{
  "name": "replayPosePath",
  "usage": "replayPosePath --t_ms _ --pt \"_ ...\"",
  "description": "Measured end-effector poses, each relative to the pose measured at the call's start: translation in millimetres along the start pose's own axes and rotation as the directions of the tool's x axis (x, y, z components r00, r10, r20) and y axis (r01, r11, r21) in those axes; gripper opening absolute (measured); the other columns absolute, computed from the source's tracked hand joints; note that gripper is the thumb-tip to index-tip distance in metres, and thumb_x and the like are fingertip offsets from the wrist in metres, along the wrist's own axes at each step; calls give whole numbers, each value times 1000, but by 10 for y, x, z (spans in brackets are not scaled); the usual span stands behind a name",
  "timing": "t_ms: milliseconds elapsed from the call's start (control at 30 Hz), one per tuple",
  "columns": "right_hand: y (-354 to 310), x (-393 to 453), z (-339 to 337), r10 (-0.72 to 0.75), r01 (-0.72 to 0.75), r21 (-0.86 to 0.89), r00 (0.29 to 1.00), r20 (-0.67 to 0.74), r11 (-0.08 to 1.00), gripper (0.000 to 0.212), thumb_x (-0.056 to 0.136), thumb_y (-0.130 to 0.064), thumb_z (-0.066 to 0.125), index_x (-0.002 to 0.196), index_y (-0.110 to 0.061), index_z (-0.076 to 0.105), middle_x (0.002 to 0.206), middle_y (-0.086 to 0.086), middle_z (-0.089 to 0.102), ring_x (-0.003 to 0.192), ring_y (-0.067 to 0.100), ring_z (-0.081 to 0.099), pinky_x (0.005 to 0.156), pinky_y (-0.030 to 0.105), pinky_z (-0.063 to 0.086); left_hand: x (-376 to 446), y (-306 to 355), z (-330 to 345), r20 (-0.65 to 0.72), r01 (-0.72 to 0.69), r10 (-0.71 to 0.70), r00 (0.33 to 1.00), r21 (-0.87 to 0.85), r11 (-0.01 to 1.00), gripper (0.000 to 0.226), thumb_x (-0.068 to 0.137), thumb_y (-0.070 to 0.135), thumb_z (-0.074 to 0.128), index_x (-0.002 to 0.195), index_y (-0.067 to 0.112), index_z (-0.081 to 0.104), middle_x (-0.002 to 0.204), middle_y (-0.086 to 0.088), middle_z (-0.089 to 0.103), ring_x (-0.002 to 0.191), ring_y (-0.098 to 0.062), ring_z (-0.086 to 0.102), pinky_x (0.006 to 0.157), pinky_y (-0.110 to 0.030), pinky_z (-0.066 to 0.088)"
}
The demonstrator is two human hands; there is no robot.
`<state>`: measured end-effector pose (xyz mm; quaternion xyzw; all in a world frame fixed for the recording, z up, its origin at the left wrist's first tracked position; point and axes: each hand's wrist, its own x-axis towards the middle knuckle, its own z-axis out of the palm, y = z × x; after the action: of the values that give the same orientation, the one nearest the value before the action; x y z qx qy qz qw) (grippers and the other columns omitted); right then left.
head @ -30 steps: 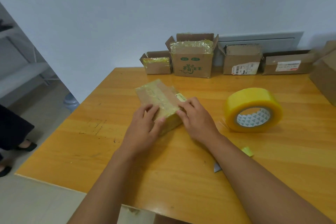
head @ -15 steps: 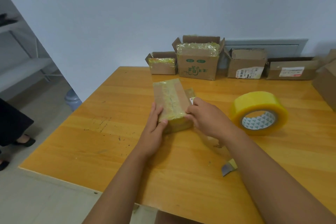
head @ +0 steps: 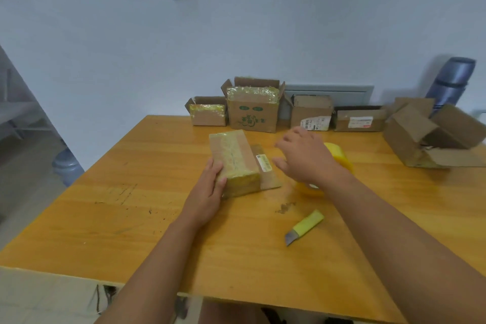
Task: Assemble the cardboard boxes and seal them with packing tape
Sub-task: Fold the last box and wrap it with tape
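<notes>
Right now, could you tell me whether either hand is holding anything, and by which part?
The left hand rests flat against the taped box's left side; the right hand holds nothing.

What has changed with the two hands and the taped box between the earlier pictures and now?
The right hand let go of the taped box and moved right, over the tape roll, fingers spread and holding nothing. The box turned to lie lengthwise away from the person. The left hand stays against the box's left side. The knife and the boxes along the wall did not visibly move.
</notes>
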<state>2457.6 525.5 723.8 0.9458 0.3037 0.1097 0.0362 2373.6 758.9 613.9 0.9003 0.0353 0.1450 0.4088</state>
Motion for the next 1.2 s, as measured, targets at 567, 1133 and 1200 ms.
replayPosePath --t_ms 567,1133,1200 --pt "653 -435 48 114 -140 348 989 94 927 67 73 -61 77 122 -22 52 121 -2 56 100 12 44 78 29 38 67 476 167 -172 -147 259 950 487 861 32 98 19 54 129 13 60 142 -8 51 132 -28 44 108 -43 38" --pt "382 -467 -438 -45 37 400 999 10 916 70 71 -60 79 125 -26 51 116 -7 53 100 11 45 74 26 36 83 900 490 288 -58 94 953 -132 990 37 103 22 51 139 27 49 131 11 54 122 -8 48 102 -31 43" --pt "378 -470 -486 -63 60 417 998 -7 907 71 69 -60 79 125 -27 51 112 -9 49 100 10 45 75 27 37 100 868 488 290 -24 79 954 -188 982 28 102 18 53 129 23 57 122 7 60 115 -10 54 97 -29 46"
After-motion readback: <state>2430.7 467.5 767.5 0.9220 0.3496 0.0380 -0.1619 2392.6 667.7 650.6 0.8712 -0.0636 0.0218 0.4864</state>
